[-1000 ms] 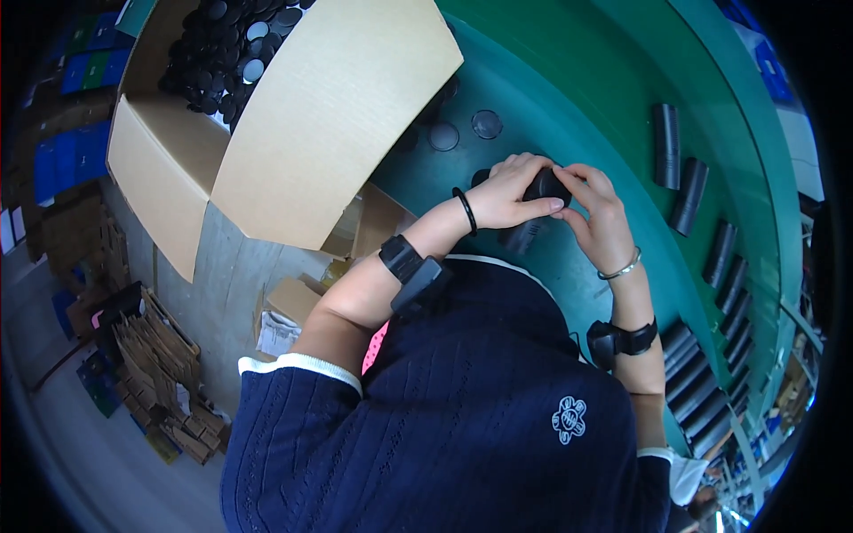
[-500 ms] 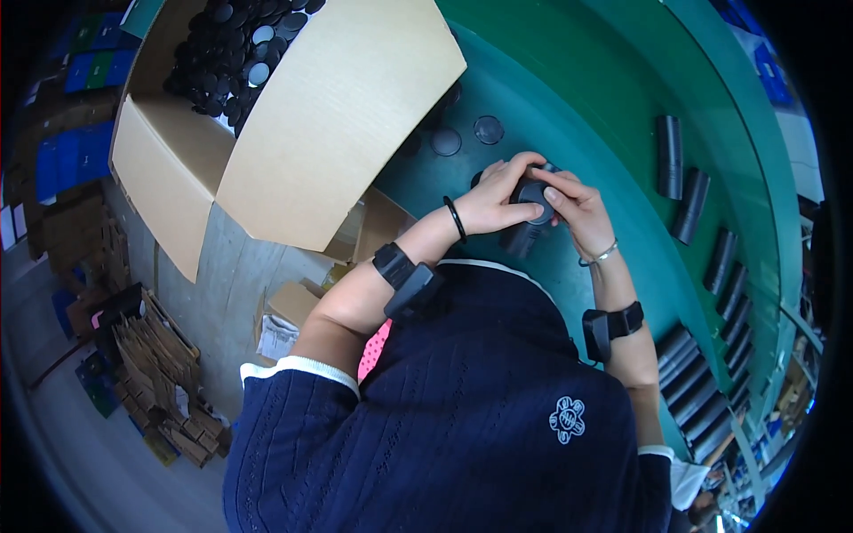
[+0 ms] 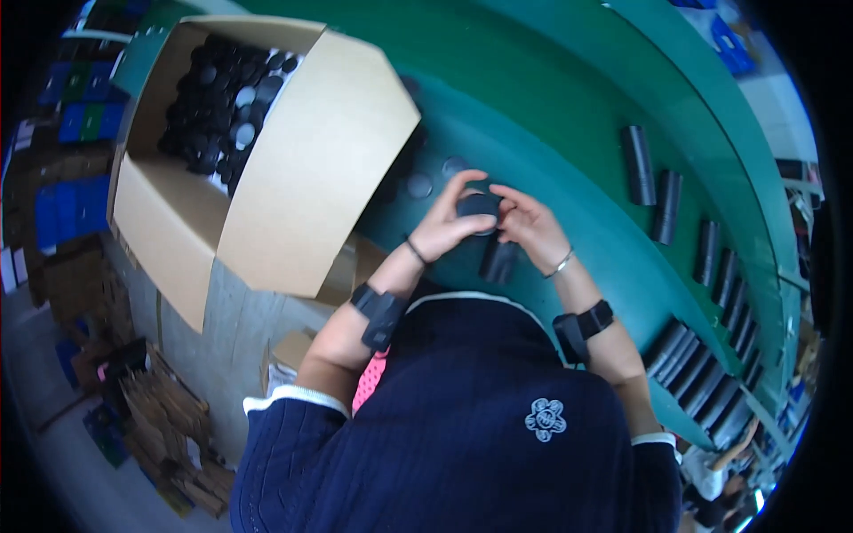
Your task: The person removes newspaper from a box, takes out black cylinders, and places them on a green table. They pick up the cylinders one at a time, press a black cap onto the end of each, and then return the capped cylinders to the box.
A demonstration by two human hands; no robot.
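Note:
My left hand [image 3: 451,222] is closed round a short stack of round black lids [image 3: 477,213], its thumb across the near top and its fingers round the far side. At the stack's right edge, my right hand [image 3: 531,233] has its fingers apart; whether they touch the lids I cannot tell. Just below the hands, a dark ribbed roll of stacked lids [image 3: 498,259] lies on the green work surface [image 3: 569,266]. Loose flat lids [image 3: 419,185] lie beyond my left hand, next to the box.
At the left stands an open cardboard box [image 3: 320,169] heaped with loose black lids [image 3: 218,115]. Several lid rolls [image 3: 638,164] lie along the right side, with more packed together [image 3: 697,377] nearer me. Flattened cardboard [image 3: 164,409] is piled at lower left.
The view has shifted, bringing more of the box into sight. My right hand has loosened its grip and its fingers have spread; the left keeps hold of the lids.

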